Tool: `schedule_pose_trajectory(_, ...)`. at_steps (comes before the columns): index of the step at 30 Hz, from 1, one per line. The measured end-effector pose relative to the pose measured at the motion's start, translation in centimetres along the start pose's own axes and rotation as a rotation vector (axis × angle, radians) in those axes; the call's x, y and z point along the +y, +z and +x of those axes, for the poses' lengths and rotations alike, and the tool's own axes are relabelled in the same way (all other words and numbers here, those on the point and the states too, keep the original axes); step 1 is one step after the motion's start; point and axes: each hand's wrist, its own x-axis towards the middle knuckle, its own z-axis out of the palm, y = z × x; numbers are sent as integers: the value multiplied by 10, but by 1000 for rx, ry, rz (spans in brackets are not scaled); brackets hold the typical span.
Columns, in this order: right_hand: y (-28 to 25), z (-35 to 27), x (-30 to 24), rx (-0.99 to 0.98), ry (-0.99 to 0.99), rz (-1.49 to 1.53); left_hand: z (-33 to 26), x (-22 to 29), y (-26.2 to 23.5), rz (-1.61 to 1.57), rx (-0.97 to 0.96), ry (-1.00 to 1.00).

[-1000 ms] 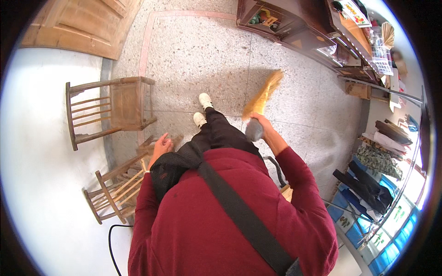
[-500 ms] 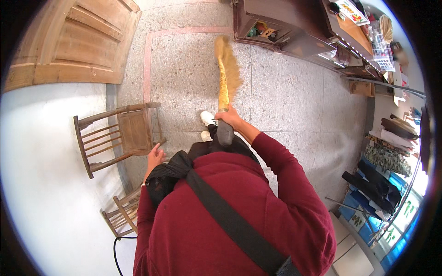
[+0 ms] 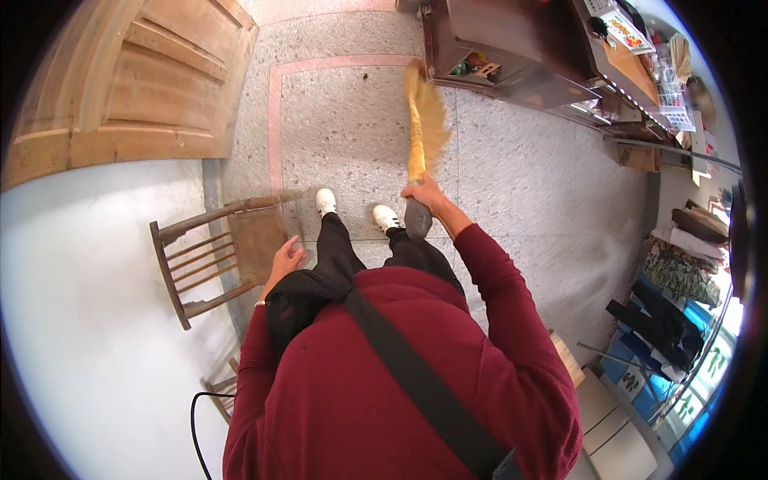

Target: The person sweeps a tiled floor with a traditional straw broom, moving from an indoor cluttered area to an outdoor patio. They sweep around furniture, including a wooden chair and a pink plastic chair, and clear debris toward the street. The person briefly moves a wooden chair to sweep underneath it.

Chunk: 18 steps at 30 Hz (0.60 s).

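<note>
A short yellow straw broom [image 3: 428, 120] is in my right hand [image 3: 426, 194], whose fingers wrap round it just above its dark grey handle end [image 3: 417, 220]. The bristles point away from me and reach to the foot of the dark wooden cabinet [image 3: 512, 48]; whether they touch the floor I cannot tell. My left hand [image 3: 288, 260] hangs at my left side with nothing in it, its fingers loosely apart. It is beside the front edge of a small wooden chair [image 3: 260, 240], and contact between them is not clear.
A wooden door [image 3: 160, 88] stands at the far left, above the white wall [image 3: 88, 264]. Behind my left arm is a second chair [image 3: 220, 388], partly hidden. Clothes [image 3: 660, 320] hang at the right. A small dark speck [image 3: 365, 77] lies on the speckled floor [image 3: 512, 184].
I have stepped forward, and both shoes now show apart. The broom and right hand have shifted right in view, toward the cabinet's foot. The left hand stays empty beside the chair.
</note>
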Motion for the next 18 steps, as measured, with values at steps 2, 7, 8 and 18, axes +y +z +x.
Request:
schedule_pose_trajectory(2, 12, 10, -23, -48, -13, 0, 12, 6, -23, -11, -31, 38)
schedule_pose_trajectory(7, 8, -22, -29, -46, -33, 53, 35, 37, -90, 36, -59, 67)
schedule_pose_trajectory(8, 13, -38, -31, -25, -25, 51, 41, 35, -107, 55, -61, 71)
schedule_pose_trajectory(18, 99, -149, -98, 73, 429, 803, 78, 63, -179, 216, -125, 73)
